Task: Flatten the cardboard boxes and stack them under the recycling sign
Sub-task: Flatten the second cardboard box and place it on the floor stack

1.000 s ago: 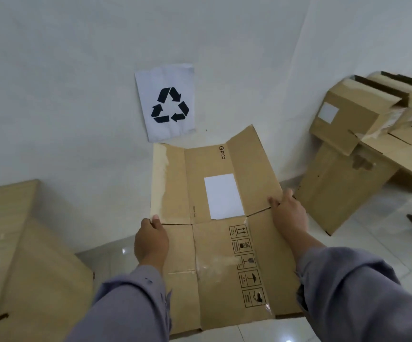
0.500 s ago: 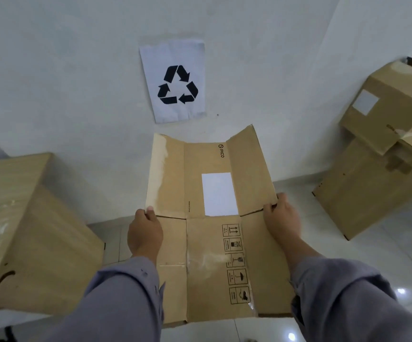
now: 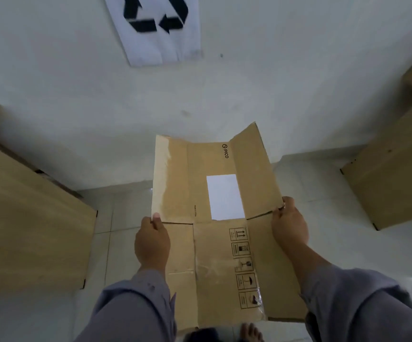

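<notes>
I hold a flattened brown cardboard box (image 3: 214, 245) with a white label and printed handling symbols, spread out above the tiled floor. My left hand (image 3: 152, 240) grips its left edge at the fold line. My right hand (image 3: 289, 224) grips its right edge at the same height. The box's far flaps point toward the white wall. The recycling sign (image 3: 159, 25), a white sheet with black arrows, hangs on that wall straight ahead and above the box, partly cut off by the top of the view.
A large wood-coloured box (image 3: 27, 225) stands on the floor at the left against the wall. More cardboard boxes (image 3: 395, 174) stand at the right. Pale floor tiles (image 3: 125, 201) show below the sign. My bare toes (image 3: 250, 332) appear at the bottom edge.
The view has tilted down and moved closer to the wall: the sign has slid to the top edge and the flattened box sits lower, nearer the floor. Both hands keep their grip.
</notes>
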The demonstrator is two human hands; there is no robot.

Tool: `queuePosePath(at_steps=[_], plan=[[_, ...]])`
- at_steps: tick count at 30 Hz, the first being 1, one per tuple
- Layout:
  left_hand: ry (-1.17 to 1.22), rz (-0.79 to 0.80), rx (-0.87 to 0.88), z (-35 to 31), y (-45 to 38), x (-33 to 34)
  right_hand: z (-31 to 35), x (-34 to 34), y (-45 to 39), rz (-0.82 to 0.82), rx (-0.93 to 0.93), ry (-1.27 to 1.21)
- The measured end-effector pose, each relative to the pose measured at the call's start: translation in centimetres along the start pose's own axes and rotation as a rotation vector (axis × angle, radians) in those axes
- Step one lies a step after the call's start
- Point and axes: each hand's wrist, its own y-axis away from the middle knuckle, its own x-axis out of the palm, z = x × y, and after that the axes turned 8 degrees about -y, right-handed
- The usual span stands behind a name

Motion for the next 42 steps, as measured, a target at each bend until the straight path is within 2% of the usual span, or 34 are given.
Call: queuePosePath(at_steps=[11, 18, 21, 23, 26, 28, 34, 39, 42], plan=[[-0.039, 0.001, -0.060, 11.0, -0.9, 21.0, -13.0, 19.9, -5.4, 0.045, 0.065, -0.002], [0.016, 0.010, -0.064, 17.0, -2.0, 34.9, -20.9, 31.3, -10.5, 0.057, 0.084, -0.024], [0.039, 0.040, -0.074, 18.9, -2.6, 39.5, -23.3, 35.0, -12.4, 0.082, 0.092, -0.037], [0.053, 0.111, -0.089, 20.1, -3.2, 42.0, -24.4, 36.9, -13.5, 0.160, 0.148, -0.007], [0.030, 0.368, -0.122, 21.6, -4.4, 44.4, -25.5, 38.6, -14.8, 0.317, 0.306, 0.025], [0.002, 0.459, -0.139, 22.3, -4.7, 44.9, -25.9, 39.2, -15.4, 0.324, 0.331, 0.018], [0.007, 0.346, -0.181, 21.6, -6.6, 45.7, -25.6, 40.4, -16.4, 0.193, 0.207, -0.100], [0.015, 0.269, -0.114, 21.9, -9.9, 46.6, -25.5, 42.4, -18.1, 0.166, 0.125, -0.107], [-0.075, 0.275, -0.171, 22.7, -11.5, 47.9, -25.8, 43.8, -18.7, 0.148, 0.096, -0.092]])
